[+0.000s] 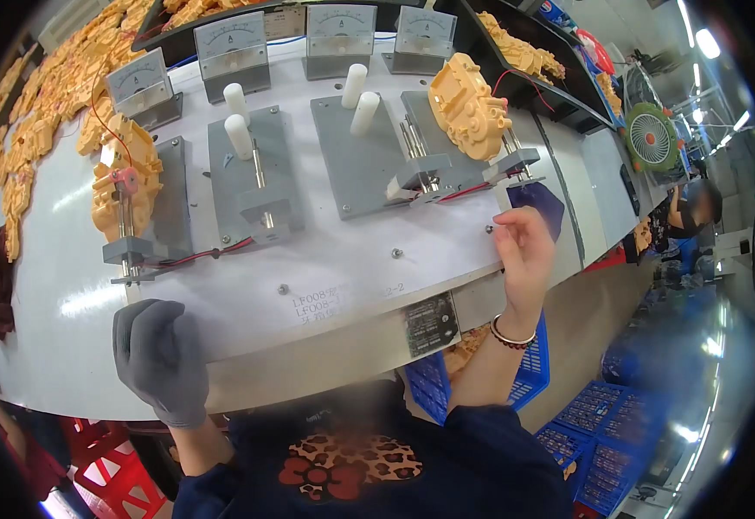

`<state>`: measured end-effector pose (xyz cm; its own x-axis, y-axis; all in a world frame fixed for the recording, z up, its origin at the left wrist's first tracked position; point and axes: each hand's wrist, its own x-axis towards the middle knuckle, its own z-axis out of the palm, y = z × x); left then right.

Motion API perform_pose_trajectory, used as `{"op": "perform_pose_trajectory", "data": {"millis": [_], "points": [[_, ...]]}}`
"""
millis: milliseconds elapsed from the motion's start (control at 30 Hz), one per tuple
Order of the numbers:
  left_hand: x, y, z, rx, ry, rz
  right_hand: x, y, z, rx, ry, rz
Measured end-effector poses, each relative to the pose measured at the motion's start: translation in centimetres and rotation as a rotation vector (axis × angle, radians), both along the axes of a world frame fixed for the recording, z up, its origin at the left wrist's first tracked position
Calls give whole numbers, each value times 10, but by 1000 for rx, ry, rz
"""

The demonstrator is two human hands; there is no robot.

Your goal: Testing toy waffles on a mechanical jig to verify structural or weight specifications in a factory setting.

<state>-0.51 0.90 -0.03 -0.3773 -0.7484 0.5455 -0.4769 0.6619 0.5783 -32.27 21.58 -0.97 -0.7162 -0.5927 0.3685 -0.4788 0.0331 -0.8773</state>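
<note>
My left hand, in a grey glove, is curled at the table edge just below the left test fixture; its fingertips are hidden. An orange-yellow plastic gearbox housing stands upright in that fixture, with a red-pink part and a thin red wire on it. My bare right hand, a beaded bracelet at the wrist, is raised beside the right fixture. Its fingers are loosely bent, with nothing visible in them. Behind it lies a dark purple piece. Another yellow gearbox housing leans in the right fixture.
Several analog meters line the back. White pegs rise from grey plates. Yellow housings are heaped at left and in a black tray. A blue crate sits below; a green fan stands right.
</note>
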Motion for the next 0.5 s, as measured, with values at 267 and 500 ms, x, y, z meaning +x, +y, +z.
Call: {"op": "perform_pose_trajectory", "data": {"millis": [267,500], "points": [[0,0,0,9,6,-4,-2,1,0,8,21,13],[0,0,1,-4,-17,-8,-1,1,1,20,17,10]]}}
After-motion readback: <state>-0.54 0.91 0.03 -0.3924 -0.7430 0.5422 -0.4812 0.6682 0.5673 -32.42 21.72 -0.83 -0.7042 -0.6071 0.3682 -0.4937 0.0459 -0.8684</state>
